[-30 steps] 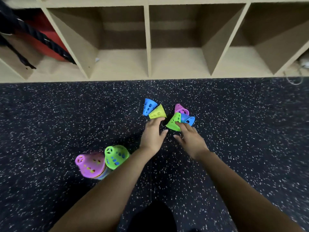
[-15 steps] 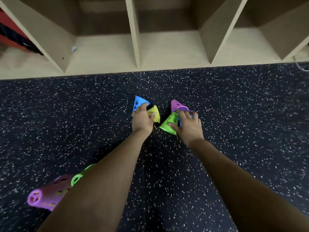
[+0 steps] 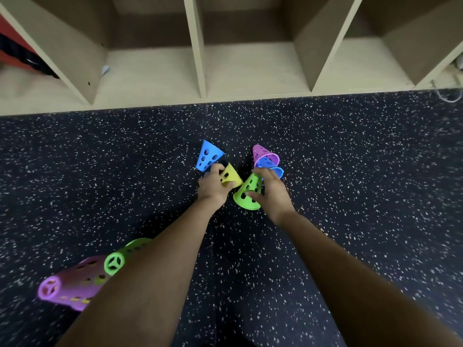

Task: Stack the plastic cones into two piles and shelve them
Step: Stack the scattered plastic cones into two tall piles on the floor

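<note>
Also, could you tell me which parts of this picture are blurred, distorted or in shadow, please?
Head view: the purple pile and green pile at lower left are smeared by blur; the yellow cone in the left hand and green cone in the right hand look sharp; the shelf dividers splay outward from wide-angle distortion, and its cubby backs lie in shadow.

Side by side, left grip (image 3: 213, 187) and right grip (image 3: 273, 192) curled

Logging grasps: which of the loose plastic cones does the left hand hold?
The yellow perforated plastic cone, gripped by the left hand; the green plastic cone beside it is in the right hand.
</note>
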